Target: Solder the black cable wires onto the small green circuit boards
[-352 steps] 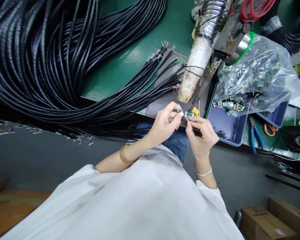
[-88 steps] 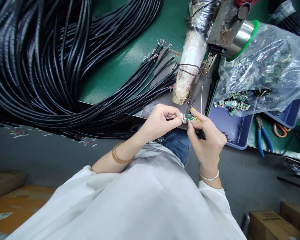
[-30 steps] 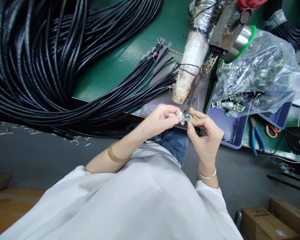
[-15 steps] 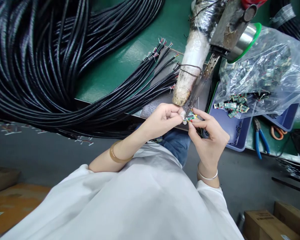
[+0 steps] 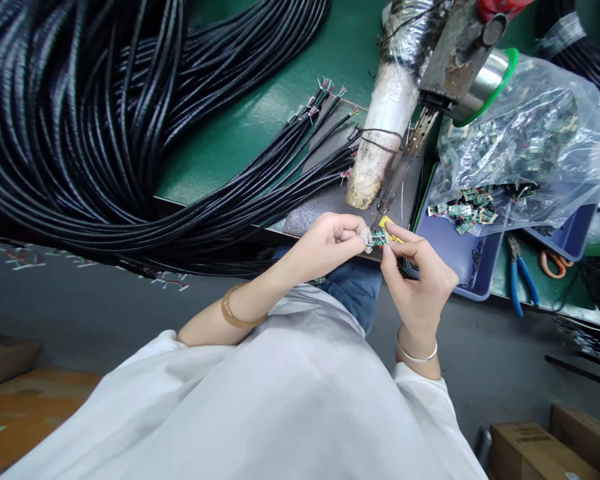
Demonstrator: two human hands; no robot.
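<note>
A small green circuit board (image 5: 379,238) is held between my two hands just below the tip of a mounted soldering iron (image 5: 403,163). My left hand (image 5: 333,241) is closed in a pinch on its left end, with whitish covering at the fingertips. At the right end, my right hand (image 5: 417,267) has its thumb and fingers closed about the board's edge. A yellow piece (image 5: 386,221) shows by the right index fingertip; I cannot make out what it is. A wrapped white tube (image 5: 373,147) ends just above my hands.
Black cables (image 5: 220,213) with stripped coloured ends lie at the left. A blue tray (image 5: 435,247) and a plastic bag (image 5: 525,127) hold several boards at the right. Blue-handled pliers (image 5: 523,280) and orange-handled scissors (image 5: 555,263) lie beyond. A metal spool (image 5: 487,83) sits behind the iron.
The board has come down slightly, away from the iron's tip, and more of its face shows. My right fingers have shifted a little, and the yellow piece is more visible.
</note>
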